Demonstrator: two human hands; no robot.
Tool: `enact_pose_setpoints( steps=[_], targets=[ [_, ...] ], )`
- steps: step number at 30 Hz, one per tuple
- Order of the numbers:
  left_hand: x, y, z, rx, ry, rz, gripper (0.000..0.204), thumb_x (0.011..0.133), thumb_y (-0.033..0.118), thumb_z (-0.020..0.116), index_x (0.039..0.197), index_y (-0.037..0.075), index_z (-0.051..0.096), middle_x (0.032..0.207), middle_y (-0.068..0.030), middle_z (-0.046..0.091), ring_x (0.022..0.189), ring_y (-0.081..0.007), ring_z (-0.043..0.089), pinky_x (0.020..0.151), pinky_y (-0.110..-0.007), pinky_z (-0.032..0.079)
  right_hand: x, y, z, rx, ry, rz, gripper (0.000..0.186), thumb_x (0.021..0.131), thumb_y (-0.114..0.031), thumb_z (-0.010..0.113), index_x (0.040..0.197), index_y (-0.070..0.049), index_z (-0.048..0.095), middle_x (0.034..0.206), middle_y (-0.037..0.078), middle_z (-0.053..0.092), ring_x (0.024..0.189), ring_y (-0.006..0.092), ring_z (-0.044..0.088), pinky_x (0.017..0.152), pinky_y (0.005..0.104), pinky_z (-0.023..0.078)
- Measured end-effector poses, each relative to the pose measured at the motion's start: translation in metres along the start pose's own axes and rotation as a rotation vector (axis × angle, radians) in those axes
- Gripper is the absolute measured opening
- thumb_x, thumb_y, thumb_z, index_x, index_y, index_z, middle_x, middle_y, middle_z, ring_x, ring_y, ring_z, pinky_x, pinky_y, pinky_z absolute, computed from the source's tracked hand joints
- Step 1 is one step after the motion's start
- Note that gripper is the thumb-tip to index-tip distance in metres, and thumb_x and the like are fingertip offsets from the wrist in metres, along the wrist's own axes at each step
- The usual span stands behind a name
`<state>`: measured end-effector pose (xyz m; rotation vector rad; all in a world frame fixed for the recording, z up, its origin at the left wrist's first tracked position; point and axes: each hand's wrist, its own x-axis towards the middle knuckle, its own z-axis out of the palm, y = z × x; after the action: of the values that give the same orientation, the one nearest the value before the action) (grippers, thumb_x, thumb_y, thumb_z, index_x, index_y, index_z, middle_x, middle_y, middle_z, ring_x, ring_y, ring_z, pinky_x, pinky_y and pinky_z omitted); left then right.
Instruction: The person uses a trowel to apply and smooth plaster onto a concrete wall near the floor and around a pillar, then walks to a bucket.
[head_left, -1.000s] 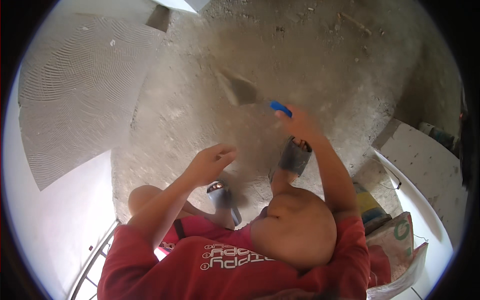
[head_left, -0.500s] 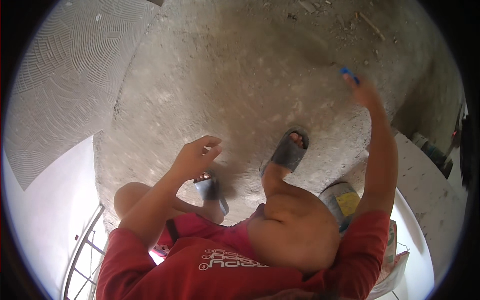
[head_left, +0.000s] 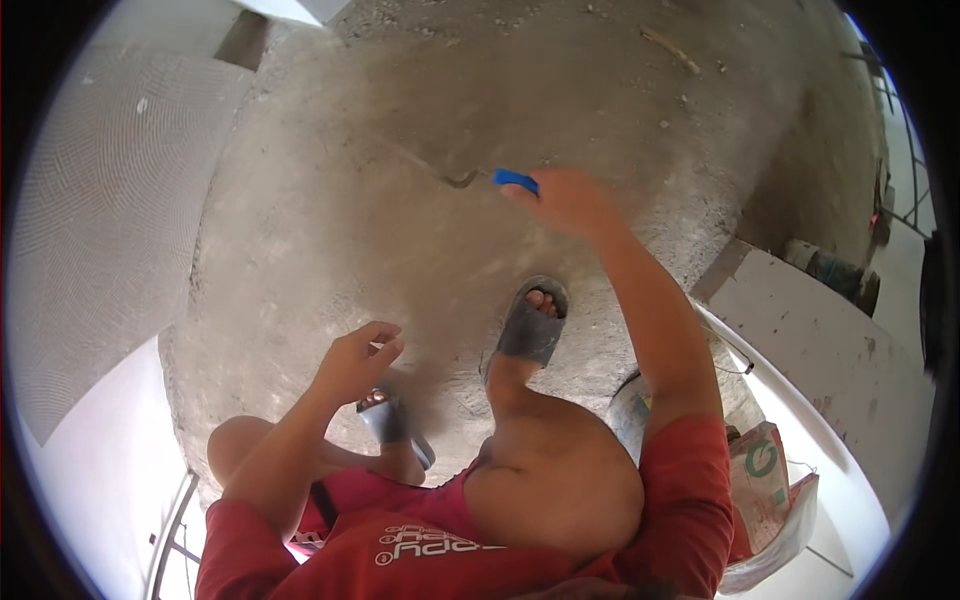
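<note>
While the right hand (head_left: 570, 201) grips a blue-handled trowel (head_left: 516, 181) and the left hand (head_left: 358, 360) hangs half-curled, empty, overswinging toward the floor's (head_left: 300, 230) near edge could nick the right sandal (head_left: 529, 334).

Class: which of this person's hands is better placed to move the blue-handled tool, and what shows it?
Probably the right hand: it grips the blue-handled tool, out over the rough floor. The left hand hovers apart from the tool, loosely curled, with nothing visible in its grasp.

The trowel handle (head_left: 513, 180) in the right fingers (head_left: 522, 196) looked like smooth plastic. Beneath them, the concrete floor (head_left: 320, 220) was matt and rough.
</note>
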<state>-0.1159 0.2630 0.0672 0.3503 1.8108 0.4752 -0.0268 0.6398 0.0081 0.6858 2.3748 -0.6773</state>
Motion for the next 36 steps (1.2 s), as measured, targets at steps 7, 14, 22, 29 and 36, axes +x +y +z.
enact_pose_setpoints(
  steps=[7,14,22,29,36],
  targets=[
    [0.008,0.001,-0.011,-0.003,0.058,0.050,0.038,0.099,0.031,0.065,0.127,0.005,0.067,0.112,-0.0141,0.074,0.091,-0.0222,0.071,0.085,-0.035,0.056,0.030,0.134,-0.057,0.049,0.272,0.391,0.081,0.097,-0.072,0.046,0.109,0.004,0.072,0.100,0.025,0.074,0.098,0.0374,0.072,0.086,0.0486,0.053],
    [-0.002,0.004,-0.009,-0.037,0.010,0.013,0.039,0.099,0.032,0.066,0.128,0.005,0.067,0.114,-0.0125,0.074,0.092,-0.0226,0.072,0.085,-0.036,0.056,0.045,0.135,-0.096,0.122,0.335,0.586,0.088,0.097,-0.075,0.043,0.113,0.007,0.070,0.103,0.025,0.074,0.102,0.0396,0.071,0.089,0.0493,0.052],
    [-0.002,0.007,0.001,-0.003,0.006,0.010,0.041,0.097,0.035,0.067,0.128,0.008,0.068,0.113,-0.0115,0.074,0.092,-0.0222,0.071,0.084,-0.036,0.056,0.086,-0.046,-0.065,-0.035,0.089,-0.025,0.081,0.097,-0.075,0.042,0.118,-0.002,0.072,0.118,0.025,0.070,0.111,0.0427,0.066,0.095,0.0515,0.051],
    [-0.006,0.003,-0.008,-0.009,0.076,0.015,0.041,0.097,0.035,0.067,0.128,0.007,0.068,0.116,-0.0127,0.074,0.098,-0.0276,0.073,0.085,-0.037,0.057,0.129,0.063,-0.087,0.261,0.170,0.270,0.084,0.098,-0.072,0.041,0.131,0.002,0.063,0.134,0.025,0.063,0.126,0.0404,0.060,0.103,0.0528,0.048],
    [-0.016,-0.035,0.000,-0.014,0.076,0.013,0.040,0.095,0.034,0.068,0.122,0.005,0.069,0.115,-0.0172,0.074,0.099,-0.0319,0.074,0.088,-0.039,0.057,0.094,-0.043,-0.096,0.102,0.174,0.176,0.075,0.101,-0.065,0.043,0.137,-0.002,0.061,0.135,0.025,0.063,0.127,0.0428,0.058,0.107,0.0546,0.045]
  ],
)
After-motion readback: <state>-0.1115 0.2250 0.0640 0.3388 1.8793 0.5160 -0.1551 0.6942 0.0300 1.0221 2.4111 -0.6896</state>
